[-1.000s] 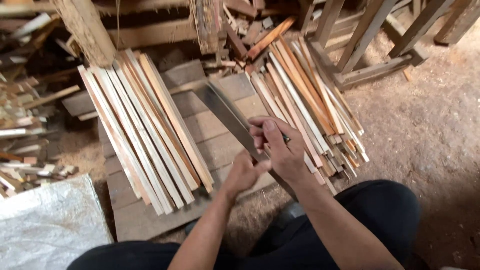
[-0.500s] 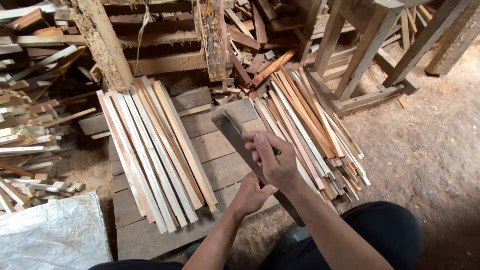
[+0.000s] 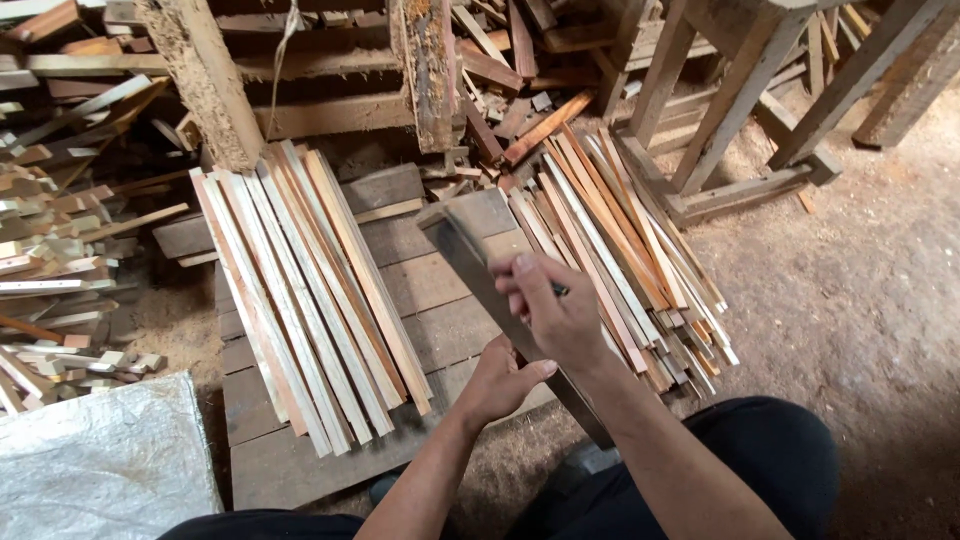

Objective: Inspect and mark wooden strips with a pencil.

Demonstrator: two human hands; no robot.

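— What's the floor like?
— Packed dirt (image 3: 860, 300), brownish, with sawdust scattered about. A pallet (image 3: 300, 460) of grey boards lies flat on it.

— Any furniture?
— A wooden frame (image 3: 740, 110) with slanted legs stands at the upper right. Two rough posts (image 3: 205, 80) rise at the top.

— What else?
— Scrap wood (image 3: 60, 260) heaped at the left, a silvery sheet (image 3: 100, 460) in the lower left corner. The light is soft and even.

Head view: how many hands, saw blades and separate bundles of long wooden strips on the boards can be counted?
Hands: 2, left hand, right hand
Saw blade: 1
Strip bundles: 2, left bundle, right bundle
Total: 5
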